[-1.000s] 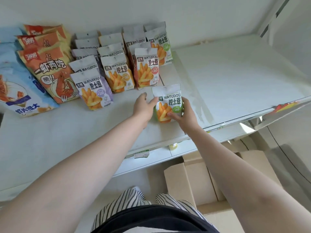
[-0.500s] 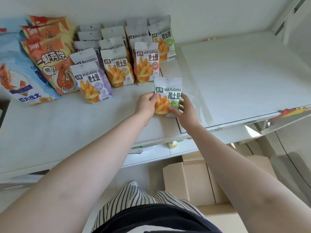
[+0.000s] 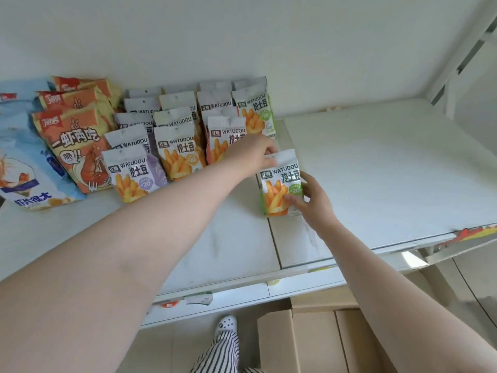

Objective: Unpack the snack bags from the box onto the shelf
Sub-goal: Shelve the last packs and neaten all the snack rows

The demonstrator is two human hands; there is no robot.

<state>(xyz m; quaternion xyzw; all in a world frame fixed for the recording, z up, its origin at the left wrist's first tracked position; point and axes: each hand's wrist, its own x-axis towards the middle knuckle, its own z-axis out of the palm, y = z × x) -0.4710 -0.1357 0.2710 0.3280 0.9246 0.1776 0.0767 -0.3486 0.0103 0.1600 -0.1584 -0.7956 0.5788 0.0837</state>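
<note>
Bag repositioned toward fourth row

Head view: green snack bag [image 3: 281,184] has moved deeper onto the shelf [image 3: 376,170] since a second ago. Left hand [image 3: 252,153] now pinches its top edge; right hand [image 3: 313,203] grips the lower corner. Upright, in line with the back green bag [image 3: 255,114]. Judgement: placement nearly finished. Box [image 3: 317,337] on the floor below, contents not visible.

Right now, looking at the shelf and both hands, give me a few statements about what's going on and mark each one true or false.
1. Both hands hold the green-edged fries bag. True: the left hand pinches its top and the right hand grips its lower side.
2. The cardboard box sits on the shelf. False: it is on the floor below.
3. Orange shrimp bags lie left of the fries bags. True.
4. The shelf's right part is packed with bags. False: it is bare.
</note>
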